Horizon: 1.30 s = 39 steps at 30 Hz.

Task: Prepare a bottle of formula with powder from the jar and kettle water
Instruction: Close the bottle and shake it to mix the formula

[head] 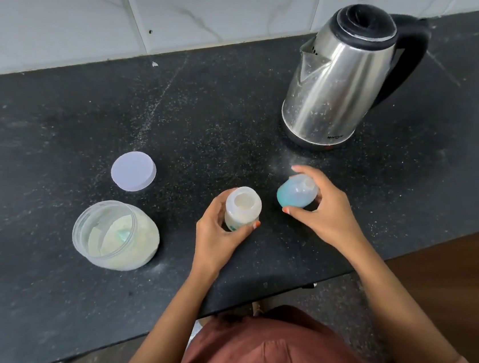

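My left hand (220,231) is wrapped around the lower body of the bottle (242,207), which stands upright on the counter (46,119) with its mouth uncovered; I can see pale contents inside, though I cannot tell whether that is powder or liquid. My right hand (324,201) grips the bottle's cap (296,195), a translucent dome with a blue-green tint, tilted on its side between thumb and fingertips and held just beside the bottle, not touching it. Whether the cap rests on the counter or is lifted clear, I cannot tell.

To the left of the bottle sits the jar (116,235), open, clear plastic, holding pale powder with a greenish scoop (123,233) half buried in it. Its flat round lid (133,171) lies on the counter just behind the jar. Farther back on the right stands the kettle (340,80), steel body, black lid closed, handle turned to the right, well apart from both hands. A tiled wall (65,25) runs behind the counter.
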### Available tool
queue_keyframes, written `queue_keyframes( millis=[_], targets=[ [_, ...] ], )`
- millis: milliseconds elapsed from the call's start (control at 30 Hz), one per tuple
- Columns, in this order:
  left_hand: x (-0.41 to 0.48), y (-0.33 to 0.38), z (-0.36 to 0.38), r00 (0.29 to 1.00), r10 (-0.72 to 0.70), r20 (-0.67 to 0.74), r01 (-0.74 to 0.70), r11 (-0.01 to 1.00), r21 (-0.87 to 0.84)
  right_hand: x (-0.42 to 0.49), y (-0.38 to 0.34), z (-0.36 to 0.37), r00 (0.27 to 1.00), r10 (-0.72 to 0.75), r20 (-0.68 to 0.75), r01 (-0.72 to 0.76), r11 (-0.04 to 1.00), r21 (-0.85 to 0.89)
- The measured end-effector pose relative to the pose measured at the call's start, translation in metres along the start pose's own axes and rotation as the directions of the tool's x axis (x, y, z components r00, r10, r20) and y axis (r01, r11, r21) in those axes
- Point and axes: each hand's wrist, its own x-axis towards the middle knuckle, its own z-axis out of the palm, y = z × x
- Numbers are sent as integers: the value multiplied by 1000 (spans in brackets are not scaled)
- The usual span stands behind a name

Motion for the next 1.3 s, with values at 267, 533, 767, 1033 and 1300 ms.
queue_keyframes(
  millis=[267, 533, 767, 1033, 1300],
  targets=[
    [0, -3, -1, 998, 48, 31, -48, 999, -2, -1, -60, 10, 973, -153, 172, 148, 988, 42],
    [0, -18, -6, 995, 52, 89, -61, 993, 103, 1, -67, 25, 949, -146, 278, 169, 984, -60],
    [1, -23, -8, 995, 55, 86, -64, 993, 103, 2, -65, 34, 969, -133, 210, 180, 958, -224],
    [1, -25, -9, 994, 54, 99, -64, 993, 103, 0, -55, 37, 962, -85, 261, 89, 996, -4],
    [1, -26, -8, 992, 77, 105, -89, 989, 116, -6, -52, 46, 992, -123, 1, 123, 992, 0]
  ],
)
